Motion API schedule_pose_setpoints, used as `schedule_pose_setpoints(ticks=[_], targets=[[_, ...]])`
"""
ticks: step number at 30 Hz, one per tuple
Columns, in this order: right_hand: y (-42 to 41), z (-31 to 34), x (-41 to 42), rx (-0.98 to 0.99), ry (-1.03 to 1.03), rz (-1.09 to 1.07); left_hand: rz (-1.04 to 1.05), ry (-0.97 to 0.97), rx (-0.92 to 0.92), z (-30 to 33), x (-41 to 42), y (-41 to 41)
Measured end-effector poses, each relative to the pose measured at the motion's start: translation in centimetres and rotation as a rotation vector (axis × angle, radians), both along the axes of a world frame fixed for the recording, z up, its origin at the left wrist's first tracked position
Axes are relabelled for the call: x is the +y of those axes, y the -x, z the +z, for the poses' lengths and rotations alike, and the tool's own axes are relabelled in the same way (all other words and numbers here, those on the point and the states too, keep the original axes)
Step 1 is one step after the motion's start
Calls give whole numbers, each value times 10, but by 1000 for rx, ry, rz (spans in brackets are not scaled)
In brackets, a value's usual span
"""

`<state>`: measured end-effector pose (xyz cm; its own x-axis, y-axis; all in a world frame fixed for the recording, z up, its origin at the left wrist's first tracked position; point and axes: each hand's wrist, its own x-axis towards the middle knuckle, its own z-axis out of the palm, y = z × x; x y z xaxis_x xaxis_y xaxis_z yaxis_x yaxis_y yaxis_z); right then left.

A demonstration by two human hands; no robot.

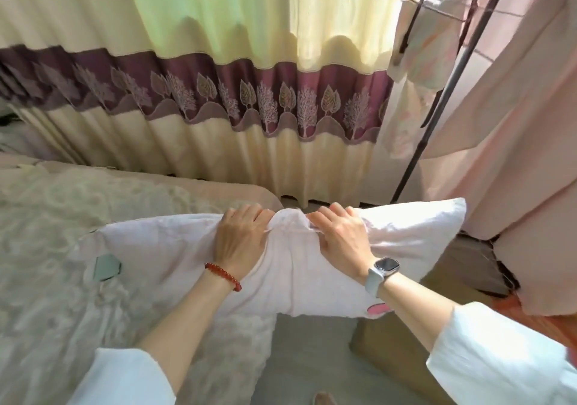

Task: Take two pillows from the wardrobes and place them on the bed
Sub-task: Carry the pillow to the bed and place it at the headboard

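A pale pink pillow (299, 273) is held flat in front of me, its left end over the corner of the bed (56, 248) and its right end over the floor. My left hand (240, 239), with a red bead bracelet at the wrist, grips the pillow's far edge near the middle. My right hand (340, 239), with a watch at the wrist, grips the same edge just beside it. The fabric bunches up between the two hands. The bed has a light patterned cover. No second pillow and no wardrobe show in view.
A cream curtain (218, 92) with a purple tree-patterned band hangs behind the bed. A dark clothes rack (437, 107) with pink garments (515, 123) stands at the right. A cardboard box (390, 342) sits on the floor under the pillow's right end.
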<state>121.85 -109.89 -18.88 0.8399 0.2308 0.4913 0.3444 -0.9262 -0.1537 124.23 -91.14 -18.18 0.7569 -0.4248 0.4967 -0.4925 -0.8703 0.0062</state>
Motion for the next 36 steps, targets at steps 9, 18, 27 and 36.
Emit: schedule_pose_setpoints(ticks=[9, 18, 27, 36], targets=[[-198, 7, -25, -33, 17, 153, 134, -1, 8, 6, -21, -169], [-412, -3, 23, -31, 44, 266, 255, 21, -33, -7, 25, -359], [-591, 23, 86, 46, -23, 436, 418, 49, -116, 13, 78, -511], [-754, 24, 176, 42, -39, 747, 856, 152, -152, 9, 131, -628]])
